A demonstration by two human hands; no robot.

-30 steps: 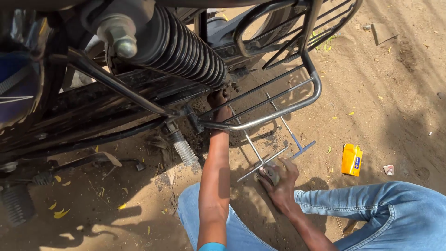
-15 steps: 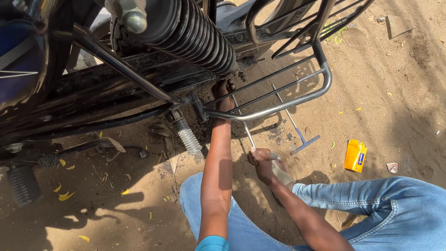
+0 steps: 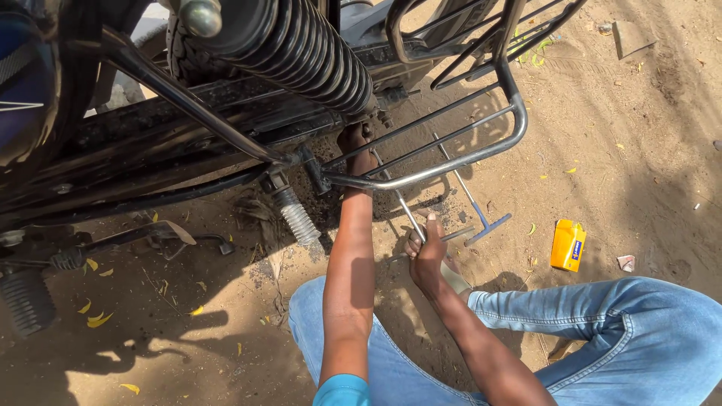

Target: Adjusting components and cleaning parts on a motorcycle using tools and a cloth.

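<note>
Item: T-handle wrench (image 3: pixel 421 225), now raised off the sand, gripped in our right hand (image 3: pixel 426 254), fist closed. Left hand (image 3: pixel 357 141) stays under the motorcycle frame (image 3: pixel 429 169); its grip we cannot tell.

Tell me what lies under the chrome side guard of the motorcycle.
Under the chrome side guard: sandy ground, a second T-handle tool lying flat, and the shaft of the T-handle wrench in the right hand. The left hand reaches behind the bars; its fingers are hidden.

Glossy metal guard rail (image 3: pixel 481 154), ribbed black rubber boot (image 3: pixel 308 53), matt dusty sand (image 3: pixel 632 150)
</note>
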